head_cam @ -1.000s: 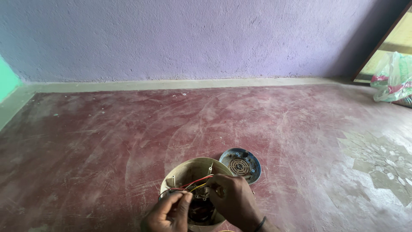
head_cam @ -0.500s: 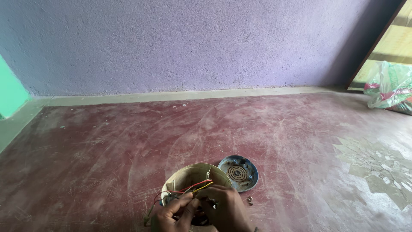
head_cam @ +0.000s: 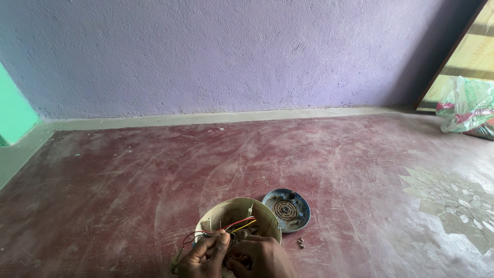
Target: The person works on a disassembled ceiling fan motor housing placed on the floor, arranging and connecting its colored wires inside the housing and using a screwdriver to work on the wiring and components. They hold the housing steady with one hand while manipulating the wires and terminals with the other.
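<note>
A round cream-coloured appliance shell (head_cam: pixel 231 212) lies open on the red floor at the bottom centre, with red and yellow wires (head_cam: pixel 241 223) running across its inside. My left hand (head_cam: pixel 203 256) pinches the wires at the shell's near rim. My right hand (head_cam: pixel 260 256) rests beside it over the shell's inner parts, fingers curled; what they grip is hidden. A round dark blue-grey cover plate (head_cam: pixel 286 209) with a slotted grille lies just right of the shell.
Two small screws (head_cam: pixel 300 242) lie on the floor right of my right hand. A purple wall (head_cam: pixel 231 51) stands behind, with a green wall part (head_cam: pixel 15 113) at left. A plastic bag (head_cam: pixel 465 105) sits by a doorway at far right.
The view has tilted up and shifted slightly, so my hands sit lower in frame. Both hands stay on the wires in the shell with small finger movements.
</note>
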